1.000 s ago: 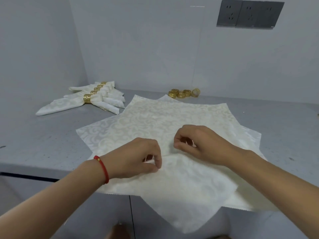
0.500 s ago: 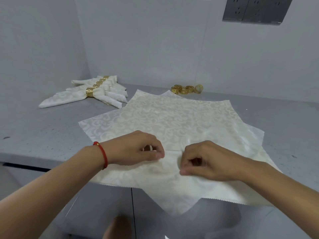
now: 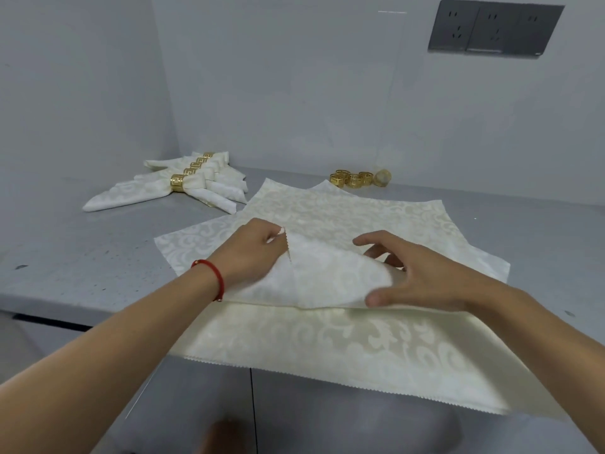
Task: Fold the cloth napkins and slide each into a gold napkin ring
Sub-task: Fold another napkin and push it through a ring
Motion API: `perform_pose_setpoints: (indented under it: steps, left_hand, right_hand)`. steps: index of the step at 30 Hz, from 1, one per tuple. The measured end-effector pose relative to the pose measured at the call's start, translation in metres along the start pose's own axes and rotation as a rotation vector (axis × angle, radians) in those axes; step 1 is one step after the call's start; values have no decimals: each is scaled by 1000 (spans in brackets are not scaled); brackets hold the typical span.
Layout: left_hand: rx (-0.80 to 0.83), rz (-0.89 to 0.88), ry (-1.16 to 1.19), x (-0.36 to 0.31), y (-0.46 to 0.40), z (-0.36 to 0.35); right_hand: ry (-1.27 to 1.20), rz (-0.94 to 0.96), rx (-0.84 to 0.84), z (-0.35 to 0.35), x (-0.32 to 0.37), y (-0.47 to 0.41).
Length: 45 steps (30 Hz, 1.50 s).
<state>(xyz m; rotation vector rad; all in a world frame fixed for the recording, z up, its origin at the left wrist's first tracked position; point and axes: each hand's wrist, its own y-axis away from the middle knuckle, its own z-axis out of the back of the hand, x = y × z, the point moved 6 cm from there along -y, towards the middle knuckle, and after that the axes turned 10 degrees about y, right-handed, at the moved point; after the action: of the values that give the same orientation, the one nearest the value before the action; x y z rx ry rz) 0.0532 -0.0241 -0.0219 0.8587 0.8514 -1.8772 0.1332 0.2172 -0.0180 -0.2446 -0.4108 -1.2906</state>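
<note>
Head view: finished ringed napkins (image 3: 170, 188) far left on grey counter (image 3: 82, 257), loose gold rings (image 3: 353, 177) at back wall. Left hand (image 3: 252, 253) pinches top napkin's (image 3: 327, 273) folded-over corner; right hand (image 3: 422, 276), fingers spread, presses its fold. Flat napkin stack (image 3: 343, 352) underneath overhangs counter edge.

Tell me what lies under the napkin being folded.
Under the top napkin lie more flat napkins, their corners fanning out on the grey counter. How many are stacked is hidden. The left hand pinches its folded corner; the right hand rests on it.
</note>
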Motion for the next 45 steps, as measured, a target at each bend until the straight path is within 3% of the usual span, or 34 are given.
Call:
perform_pose_setpoints:
  steps: [4,7,11,13,19,23,28,35,38,41,45]
  left_hand:
    - [40,87,-38,5,1,-6]
    - [136,112,-53,1,14,-11]
    - [307,218,4,-5,31,-7]
    - [362,299,37,-3,29,-4]
    - [134,132,-360,1,-65,2]
    - [-22,126,-600,21,-136,-5]
    - [-82,101,-679,49,-169,-21]
    - [-92,51,-629,71,-184,-27]
    - [-114,68,-656,73,-190,-25]
    - [-124,108,-661,75,-196,-25]
    - [-123,162,-617,77,-200,-28]
  right_hand:
    - [214,88,-69,-7,-9,3]
    - [86,170,-133,-5,-8,10]
    - [-202,123,96,-7,-7,19]
    - [-242,58,134,-1,-5,16]
    - [-86,-268,-115,28,-33,-57]
    - [63,-437,-344,36,-68,-119]
    - [384,-610,-383,30,-84,-153]
    - [559,-566,-451,32,-83,-164]
    - [620,-405,-487,28,-64,-169]
    - [537,-211,-337,5,-44,-176]
    - [551,-214,-184,-18,-48,-179]
